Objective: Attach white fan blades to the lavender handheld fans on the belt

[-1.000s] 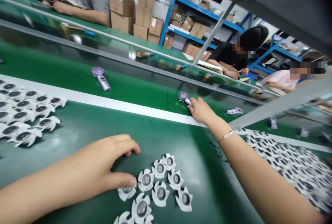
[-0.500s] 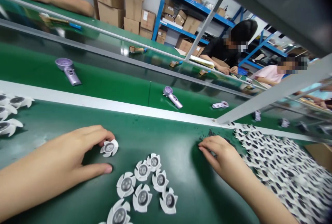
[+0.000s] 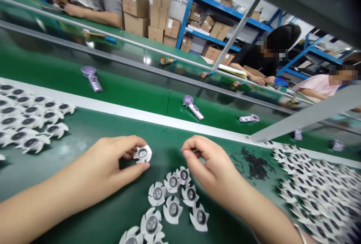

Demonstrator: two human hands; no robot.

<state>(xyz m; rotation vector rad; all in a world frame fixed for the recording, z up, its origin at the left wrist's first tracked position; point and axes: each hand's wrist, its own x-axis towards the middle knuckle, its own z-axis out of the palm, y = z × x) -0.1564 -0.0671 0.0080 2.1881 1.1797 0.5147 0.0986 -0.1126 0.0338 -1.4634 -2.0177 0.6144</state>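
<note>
A small white fan blade [image 3: 143, 154] with a grey round hub is held between the thumb and fingers of my left hand [image 3: 108, 166], low over the green bench. To its right, my right hand [image 3: 211, 163] is pinched closed, thumb against fingertips. Whatever it may hold is too small to see. Just below and between both hands lies a loose group of several fan blades [image 3: 172, 209], hubs facing up. Small black pieces [image 3: 255, 165] are scattered in a pile to the right of my right hand.
Dense rows of fan blades cover the bench at the left [image 3: 31, 110] and right [image 3: 318, 195]. Beyond the white edge strip [image 3: 118, 110], purple handheld fans [image 3: 193, 107] lie on a green belt. A slanted metal post [image 3: 299, 118] stands at right. Co-workers sit across the line.
My right hand has moved left from the black pieces towards my left hand. My left thumb has closed in on the fan blade. The view has shifted left, showing more blades there.
</note>
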